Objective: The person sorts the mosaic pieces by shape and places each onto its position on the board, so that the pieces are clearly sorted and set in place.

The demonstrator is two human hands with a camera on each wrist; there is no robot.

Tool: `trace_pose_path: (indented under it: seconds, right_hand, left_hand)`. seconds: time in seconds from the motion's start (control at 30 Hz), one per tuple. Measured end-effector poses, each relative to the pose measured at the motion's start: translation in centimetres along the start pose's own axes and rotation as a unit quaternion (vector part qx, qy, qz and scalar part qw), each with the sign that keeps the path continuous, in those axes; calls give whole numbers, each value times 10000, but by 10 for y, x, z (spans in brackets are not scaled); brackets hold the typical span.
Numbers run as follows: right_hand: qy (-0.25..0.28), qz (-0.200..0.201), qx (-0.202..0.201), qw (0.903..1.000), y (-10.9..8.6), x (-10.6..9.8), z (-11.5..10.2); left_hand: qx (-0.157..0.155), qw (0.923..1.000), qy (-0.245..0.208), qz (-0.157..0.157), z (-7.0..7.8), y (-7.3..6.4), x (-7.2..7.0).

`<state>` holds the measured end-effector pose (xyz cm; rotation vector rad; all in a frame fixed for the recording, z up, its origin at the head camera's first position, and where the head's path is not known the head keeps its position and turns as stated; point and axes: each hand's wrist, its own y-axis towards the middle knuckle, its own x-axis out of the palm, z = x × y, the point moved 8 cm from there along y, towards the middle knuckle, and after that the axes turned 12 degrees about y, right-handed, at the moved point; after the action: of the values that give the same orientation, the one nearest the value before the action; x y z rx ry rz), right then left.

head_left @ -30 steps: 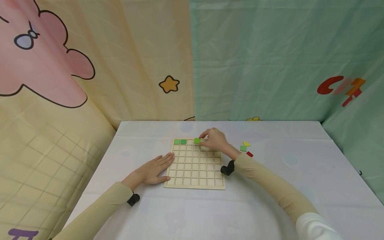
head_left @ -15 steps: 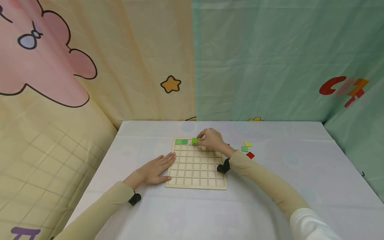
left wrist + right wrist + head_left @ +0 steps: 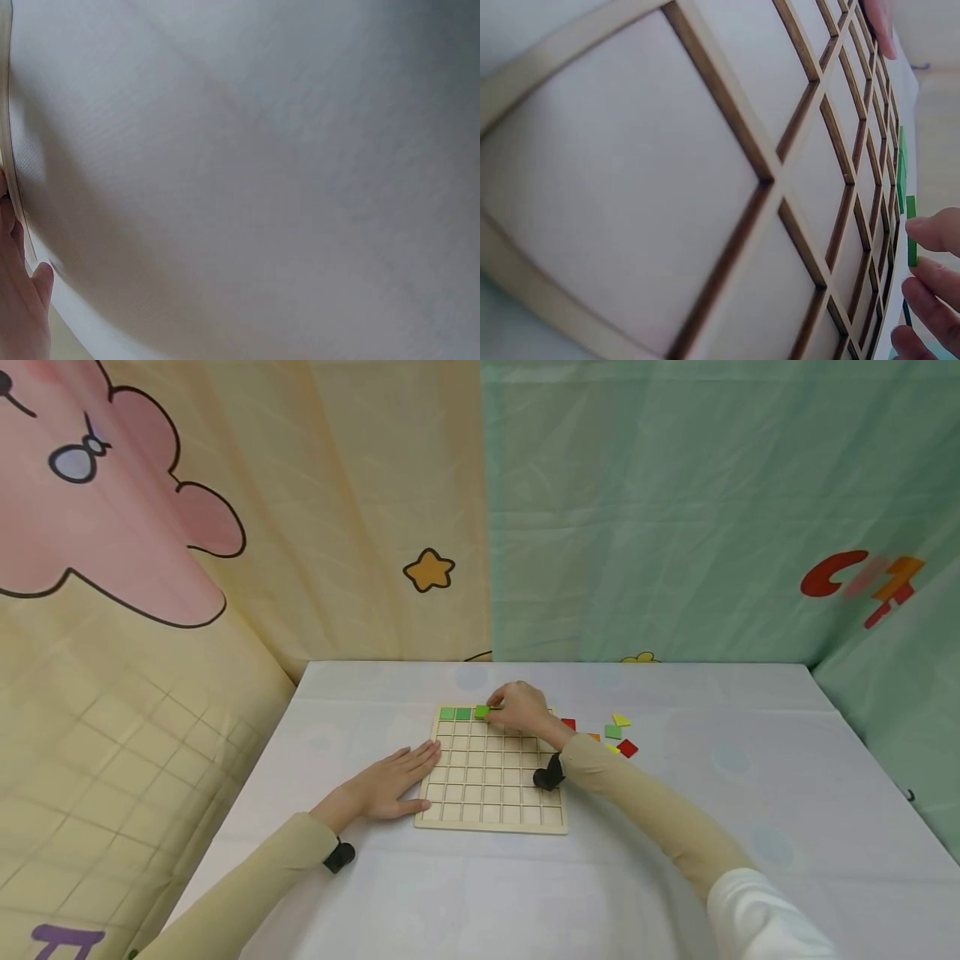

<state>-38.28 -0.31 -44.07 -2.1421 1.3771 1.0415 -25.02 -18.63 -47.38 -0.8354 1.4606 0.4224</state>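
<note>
A pale wooden grid board (image 3: 491, 827) lies on the white table. Two green square tiles (image 3: 455, 714) fill the first cells of its far row, at the left corner. Just right of them, my right hand (image 3: 521, 708) pinches a brighter green square tile (image 3: 482, 712) between thumb and finger. In the right wrist view this tile (image 3: 911, 230) is edge-on, close to the board's far row. My left hand (image 3: 390, 785) lies flat with straight fingers, fingertips and thumb at the board's left edge. The left wrist view catches only part of that hand (image 3: 22, 292).
Loose tiles lie right of the board: a yellow triangle (image 3: 621, 720), a green square (image 3: 612, 732), a red square (image 3: 627, 748), another red piece (image 3: 568, 724) and an orange one (image 3: 595, 737) partly behind the right wrist. Curtains hang beyond the table's far edge.
My right hand has moved left along the far row with the bright green tile, now beside the two green tiles. More loose pieces show behind the right wrist. The left hand stays put.
</note>
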Motion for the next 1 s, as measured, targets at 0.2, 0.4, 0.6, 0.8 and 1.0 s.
trace_pose_path:
  seconds: [0.2,0.4,0.6,0.8,1.0]
  right_hand:
    - [49,-48,113,9999,1,3,1]
    - [117,-24,68,9999,0,4,-1]
    - [104,-68,77,9999,1,5,-3]
    - [-2,-113,84,9999,2,7,-2]
    - [-48,-99,83,9999,1,7,-1]
  left_hand:
    - [51,10000,-16,63,1,0,-2]
    - [90,9999,11,122,2,0,-2]
    - [64,10000,-26,70,3,0,-4]
    - [71,9999,-41,72,3,-1,-6]
    - [72,9999,-29,63,3,0,-5]
